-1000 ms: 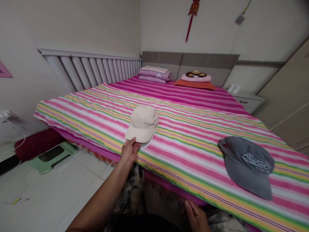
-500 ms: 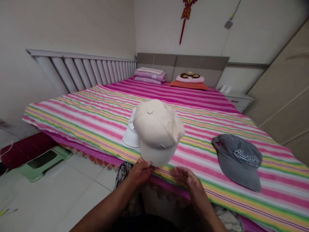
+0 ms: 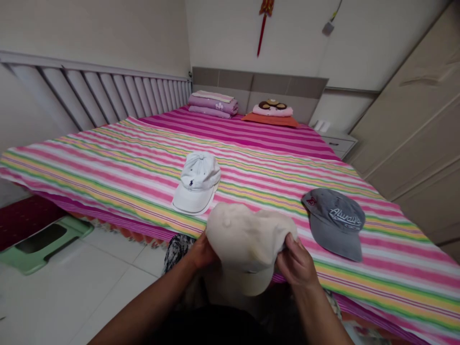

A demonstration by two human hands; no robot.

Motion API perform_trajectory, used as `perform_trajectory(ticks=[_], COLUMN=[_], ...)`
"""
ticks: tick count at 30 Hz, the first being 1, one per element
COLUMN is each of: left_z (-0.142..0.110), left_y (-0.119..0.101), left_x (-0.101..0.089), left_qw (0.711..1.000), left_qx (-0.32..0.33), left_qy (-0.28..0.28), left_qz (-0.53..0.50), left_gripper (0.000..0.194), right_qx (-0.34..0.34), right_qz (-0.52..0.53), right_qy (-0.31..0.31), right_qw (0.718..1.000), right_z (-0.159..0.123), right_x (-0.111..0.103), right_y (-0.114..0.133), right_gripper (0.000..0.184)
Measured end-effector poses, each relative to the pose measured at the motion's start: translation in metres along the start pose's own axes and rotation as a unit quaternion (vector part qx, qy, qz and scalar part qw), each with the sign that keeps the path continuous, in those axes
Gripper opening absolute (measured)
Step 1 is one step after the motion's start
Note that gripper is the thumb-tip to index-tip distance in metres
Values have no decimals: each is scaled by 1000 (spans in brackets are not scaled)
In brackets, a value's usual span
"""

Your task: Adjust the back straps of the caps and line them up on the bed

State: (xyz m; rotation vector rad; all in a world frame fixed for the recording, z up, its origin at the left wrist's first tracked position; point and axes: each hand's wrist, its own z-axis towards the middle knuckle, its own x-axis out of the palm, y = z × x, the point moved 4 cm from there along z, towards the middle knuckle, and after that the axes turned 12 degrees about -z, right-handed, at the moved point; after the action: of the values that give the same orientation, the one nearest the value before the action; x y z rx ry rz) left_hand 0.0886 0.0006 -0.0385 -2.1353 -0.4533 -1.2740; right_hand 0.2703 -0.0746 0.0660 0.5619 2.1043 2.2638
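Observation:
A beige baseball cap (image 3: 247, 239) is held between my two hands, just past the bed's near edge, its brim toward me. My left hand (image 3: 204, 251) grips the cap's left side, with the fingertips hidden behind it. On the opposite side, my right hand (image 3: 296, 261) pinches the cap's edge between thumb and fingers. Beyond it on the bed lies a white cap (image 3: 197, 182) with a small dark emblem, brim toward me. Over to the right rests a grey cap (image 3: 336, 223) with white lettering, apart from my right hand.
The bed carries a striped cover (image 3: 108, 165). Folded purple bedding (image 3: 213, 104) and a pink pillow stack (image 3: 273, 112) sit by the headboard (image 3: 287, 88). White rails (image 3: 108, 96) run along the left. A green stool (image 3: 46, 244) stands on the tiled floor; a nightstand (image 3: 339, 143) is at far right.
The beige cap has come down and closer to me, uncovering the white cap. My right hand, free before, has taken hold of its right side; my left hand has shifted up its left side.

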Motion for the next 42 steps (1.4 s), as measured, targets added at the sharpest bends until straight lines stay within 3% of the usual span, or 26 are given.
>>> perform_trajectory(ticks=[3,6,9,12,19,26,31,34,37,42], left_z=[1,-4,-11,-16,-26,-37,-45,-50,-53,-53], left_y=[-17,-28,-31,-28,-22,-34,-42,-46,-47,-41], left_x=[20,40,54,64,84,110,127,136,141,143], left_qw=[1000,999,996,991,984,965,937,924,921,923], left_qx=[-7,36,85,113,77,73,83,78,72,60], left_qy=[-7,8,19,50,124,99,120,135,144,150], left_qz=[-6,-9,15,44,103,231,318,349,355,349], left_gripper=[59,55,44,50,48,22,18,17,18,24], right_qx=[13,13,25,49,89,115,40,38,41,-11], right_qz=[-8,-16,-36,-33,-23,-80,-39,-34,-64,-41], right_qy=[4,-7,9,39,25,50,58,94,96,119], right_qw=[1000,1000,999,997,995,989,997,994,993,992], right_z=[-8,-15,-21,-25,-30,-41,-46,-48,-50,-52], right_x=[-7,-18,-28,-35,-37,-51,-42,-35,-31,-18], right_y=[-4,-5,-10,-15,-7,5,20,23,24,33], right_gripper=[38,33,38,48,50,38,25,28,30,18])
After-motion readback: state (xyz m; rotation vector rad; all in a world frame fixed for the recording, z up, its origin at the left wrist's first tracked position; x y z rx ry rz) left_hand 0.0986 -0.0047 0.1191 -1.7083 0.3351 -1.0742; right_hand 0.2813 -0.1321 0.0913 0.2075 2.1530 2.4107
